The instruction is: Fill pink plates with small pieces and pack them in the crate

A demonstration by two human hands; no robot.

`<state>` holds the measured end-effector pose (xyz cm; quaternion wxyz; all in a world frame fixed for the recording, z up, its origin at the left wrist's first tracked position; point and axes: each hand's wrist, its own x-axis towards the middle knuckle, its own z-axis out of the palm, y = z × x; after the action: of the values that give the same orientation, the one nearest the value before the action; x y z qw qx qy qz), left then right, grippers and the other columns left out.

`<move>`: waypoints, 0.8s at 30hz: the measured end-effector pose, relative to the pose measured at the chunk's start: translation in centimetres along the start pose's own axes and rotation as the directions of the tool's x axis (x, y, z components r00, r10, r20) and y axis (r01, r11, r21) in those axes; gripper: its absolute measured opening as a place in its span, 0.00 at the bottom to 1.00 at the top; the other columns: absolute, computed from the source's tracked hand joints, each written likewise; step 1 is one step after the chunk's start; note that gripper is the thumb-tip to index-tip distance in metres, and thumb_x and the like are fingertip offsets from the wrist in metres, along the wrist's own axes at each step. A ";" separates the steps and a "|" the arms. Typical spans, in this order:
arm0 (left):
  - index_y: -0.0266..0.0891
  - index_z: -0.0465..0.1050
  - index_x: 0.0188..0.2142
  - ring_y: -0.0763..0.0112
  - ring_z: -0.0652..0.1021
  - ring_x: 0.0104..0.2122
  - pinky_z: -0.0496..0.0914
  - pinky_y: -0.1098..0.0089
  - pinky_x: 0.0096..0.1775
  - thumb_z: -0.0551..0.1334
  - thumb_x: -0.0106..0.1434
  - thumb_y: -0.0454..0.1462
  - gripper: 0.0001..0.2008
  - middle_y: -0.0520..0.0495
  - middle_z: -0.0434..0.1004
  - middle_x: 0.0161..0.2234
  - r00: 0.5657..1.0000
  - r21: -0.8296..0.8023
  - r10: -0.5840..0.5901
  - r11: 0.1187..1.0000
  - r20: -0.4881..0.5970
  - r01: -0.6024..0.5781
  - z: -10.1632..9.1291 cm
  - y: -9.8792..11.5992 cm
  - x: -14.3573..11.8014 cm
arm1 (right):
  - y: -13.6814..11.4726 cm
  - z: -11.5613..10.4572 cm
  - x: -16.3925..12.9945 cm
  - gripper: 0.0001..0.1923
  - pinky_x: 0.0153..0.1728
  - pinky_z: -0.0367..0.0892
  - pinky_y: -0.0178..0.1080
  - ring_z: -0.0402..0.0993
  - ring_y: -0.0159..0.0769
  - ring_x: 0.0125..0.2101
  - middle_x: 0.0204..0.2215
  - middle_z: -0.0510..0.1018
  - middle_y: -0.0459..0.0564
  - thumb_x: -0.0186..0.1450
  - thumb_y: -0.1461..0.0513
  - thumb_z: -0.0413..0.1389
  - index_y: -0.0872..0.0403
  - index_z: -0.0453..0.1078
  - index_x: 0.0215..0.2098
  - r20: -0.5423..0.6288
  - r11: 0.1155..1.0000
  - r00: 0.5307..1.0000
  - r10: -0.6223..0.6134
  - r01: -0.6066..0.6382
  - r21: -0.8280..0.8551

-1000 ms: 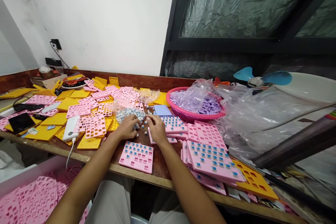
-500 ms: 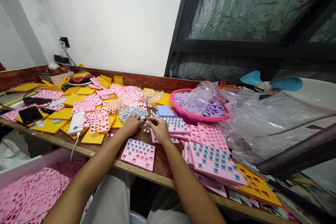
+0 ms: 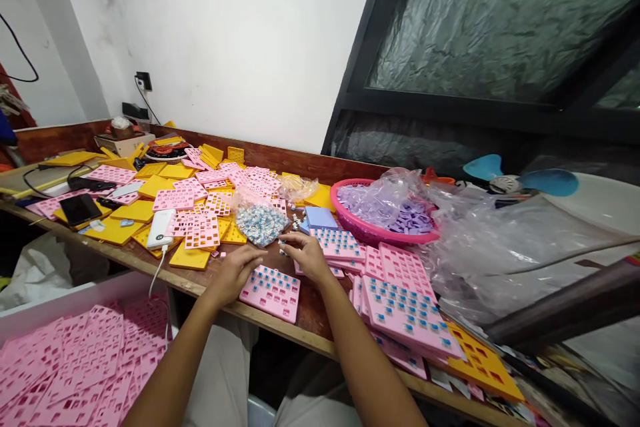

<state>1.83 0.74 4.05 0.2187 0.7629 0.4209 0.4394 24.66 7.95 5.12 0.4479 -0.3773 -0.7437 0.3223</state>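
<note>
Steadying the pink tray (image 3: 271, 290) at the desk (image 3: 310, 320) edge, left hand (image 3: 234, 273) lies flat, fingers open; right hand (image 3: 306, 255) pinches a small switch (image 3: 283, 252), fingers closed on it, near the bag of switches (image 3: 259, 220).

Matt pink plastic plate (image 3: 271, 291) on worn wooden table (image 3: 310, 320); crinkled glossy bag (image 3: 260, 220).

Pink tray (image 3: 271, 291) with blue switches, purple-filled pink basket (image 3: 373, 232).

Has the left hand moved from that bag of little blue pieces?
Yes. The left hand has drawn back from the bag toward the table edge, beside the pink tray.
</note>
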 end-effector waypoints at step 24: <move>0.42 0.75 0.49 0.63 0.76 0.45 0.69 0.66 0.47 0.54 0.67 0.28 0.17 0.42 0.77 0.44 0.948 0.289 0.033 0.948 0.316 -0.130 -2.0 -1.1 -5.3 | -1.8 5.5 -9.8 0.04 0.41 0.68 0.40 0.76 0.41 0.37 0.36 0.79 0.51 0.66 0.62 0.59 0.51 0.78 0.36 -0.084 0.877 0.996 0.042 -0.077 -0.474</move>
<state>-1.73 -3.10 1.74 0.1418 0.8635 0.4123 0.2534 22.27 -2.02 0.30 0.3573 -0.5098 -0.7719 0.1292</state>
